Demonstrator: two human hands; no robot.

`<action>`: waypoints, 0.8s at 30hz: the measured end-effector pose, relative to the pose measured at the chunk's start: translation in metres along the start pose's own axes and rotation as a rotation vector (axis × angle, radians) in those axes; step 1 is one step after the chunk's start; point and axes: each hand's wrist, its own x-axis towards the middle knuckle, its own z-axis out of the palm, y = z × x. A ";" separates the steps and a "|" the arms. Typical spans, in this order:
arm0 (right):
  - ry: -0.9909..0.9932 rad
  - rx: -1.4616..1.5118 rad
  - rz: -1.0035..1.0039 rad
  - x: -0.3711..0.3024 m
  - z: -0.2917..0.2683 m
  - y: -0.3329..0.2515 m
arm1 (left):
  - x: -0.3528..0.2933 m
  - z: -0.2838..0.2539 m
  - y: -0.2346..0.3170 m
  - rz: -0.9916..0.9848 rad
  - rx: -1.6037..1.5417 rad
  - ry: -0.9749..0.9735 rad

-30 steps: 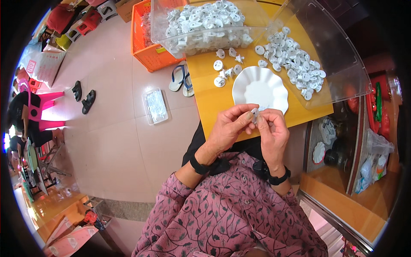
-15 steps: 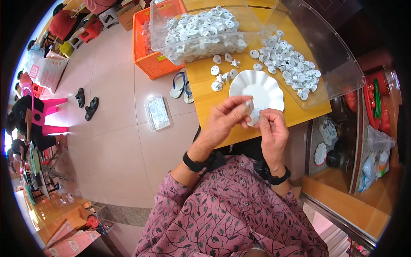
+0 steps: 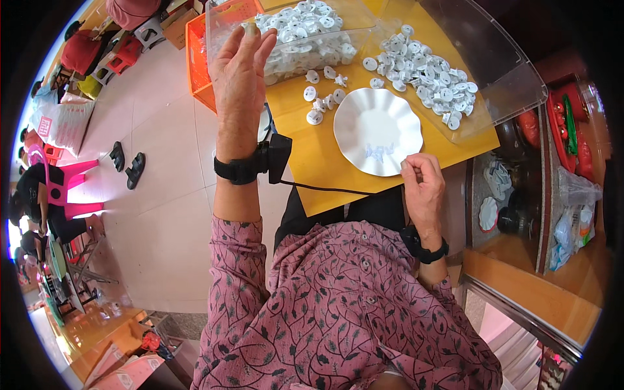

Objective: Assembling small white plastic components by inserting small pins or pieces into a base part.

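Note:
My left hand (image 3: 239, 81) is raised at the front left corner of a clear plastic bin (image 3: 296, 44) heaped with small white round plastic parts (image 3: 312, 19). Its fingers are stretched out, with nothing visible in them. My right hand (image 3: 424, 188) is at the near right rim of a white scalloped plate (image 3: 351, 120). Its fingers are curled and pinched; whatever they hold, if anything, is hidden. A few tiny translucent pieces (image 3: 379, 151) lie in the plate. Several loose white parts (image 3: 314, 117) sit left of the plate.
A tipped clear bin (image 3: 513, 110) with a spill of white parts (image 3: 432, 81) occupies the yellow table's (image 3: 312, 169) right side. An orange crate (image 3: 200, 65) stands beyond the left edge. A black cable (image 3: 325, 189) runs from my left wristband. Black sandals (image 3: 135, 170) are on the floor.
My hands have parted from a small whitish piece held between them above the plate. The left went up and left to the bin; the right came down to the plate's rim.

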 end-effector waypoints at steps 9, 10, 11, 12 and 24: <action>-0.041 -0.113 -0.111 0.022 0.000 0.010 | -0.079 0.005 -0.014 -0.331 0.005 -0.007; -0.039 -0.139 -0.126 0.029 -0.002 0.013 | -0.090 0.007 -0.018 -0.376 0.013 -0.010; -0.039 -0.143 -0.128 0.037 -0.003 0.016 | -0.101 0.009 -0.023 -0.422 0.021 -0.012; -0.039 -0.183 -0.146 0.045 -0.004 0.021 | -0.112 0.010 -0.028 -0.468 0.037 -0.017; -0.107 -0.470 -0.319 0.137 -0.002 0.068 | -0.174 0.015 -0.062 -0.732 0.098 -0.082</action>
